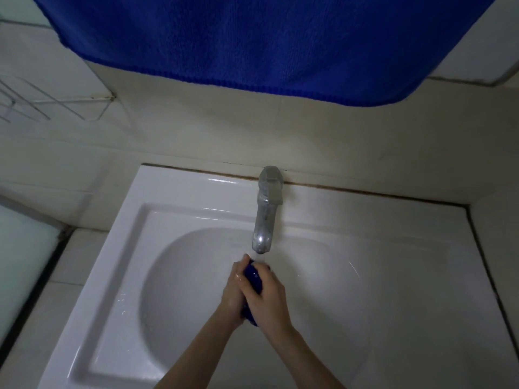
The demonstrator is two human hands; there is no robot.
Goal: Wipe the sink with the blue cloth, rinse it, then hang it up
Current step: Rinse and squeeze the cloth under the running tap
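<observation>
A small blue cloth (253, 279) is bunched up between both my hands, over the bowl of the white sink (174, 276). My left hand (234, 290) presses it from the left and my right hand (266, 293) wraps over it from the right. Only a strip of the cloth shows between my fingers. The hands sit just below the spout of the metal tap (265, 217). A faint stream of water seems to fall from the spout onto the cloth.
A large blue towel (252, 40) hangs from above, across the top of the view, in front of the tiled wall. A wire rack (42, 105) is fixed to the wall at left. A tiled ledge (494, 248) borders the sink on the right.
</observation>
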